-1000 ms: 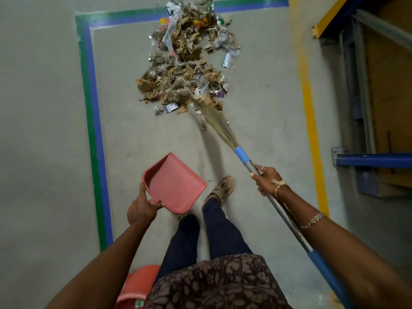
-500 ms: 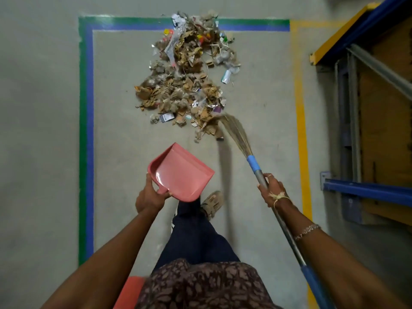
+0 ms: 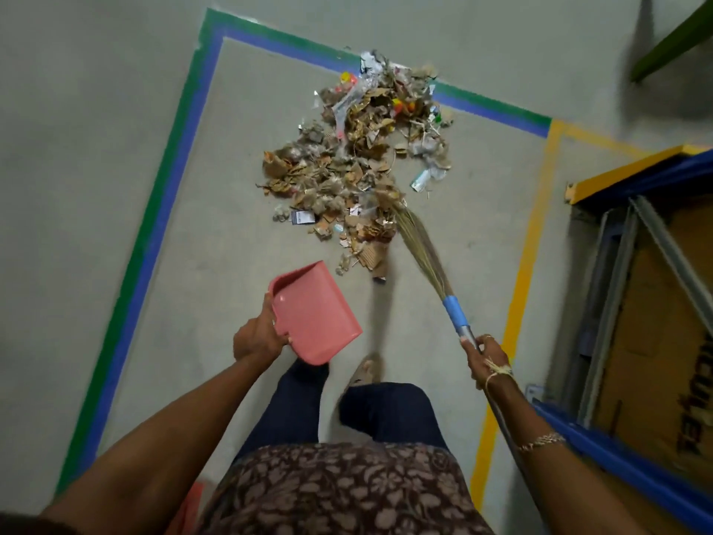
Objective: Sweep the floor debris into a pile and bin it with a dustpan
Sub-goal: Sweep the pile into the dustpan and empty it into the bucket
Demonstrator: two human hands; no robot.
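- We see the left hand (image 3: 256,337) gripping the pink dustpan (image 3: 314,314) at its near left edge, with the fingers curled round the rim and the thumb along the side wall
- The pan is tilted with its inner face turned up toward us, and its lower corner overlaps the left trouser leg (image 3: 293,411)
- The right hand (image 3: 488,359) is closed round the grey metal shaft of the broom (image 3: 453,314), just below the blue sleeve, with a pale thread (image 3: 497,370) tied at the wrist and a chain bracelet (image 3: 542,442) further up the forearm
- The broom slants up and to the left, and the tips of its straw bristles (image 3: 418,245) touch the near right edge of the debris pile (image 3: 359,164)
- That pile is a mix of brown cardboard scraps, dry leaves, wrappers and bits of plastic, and it lies on the grey floor (image 3: 96,148) ahead of us
- Its far end lies over the green and blue tape (image 3: 169,195), and its nearest scraps sit just beyond the dustpan without touching it
- A yellow tape line (image 3: 524,264) runs down the right, between the broom and a rack with blue beams (image 3: 617,457) and a cardboard panel (image 3: 663,322)
- One sandalled foot (image 3: 366,370) shows between pan and broom
- Something reddish (image 3: 193,503) peeks out at the bottom by the patterned top (image 3: 339,492), and we cannot tell what it is
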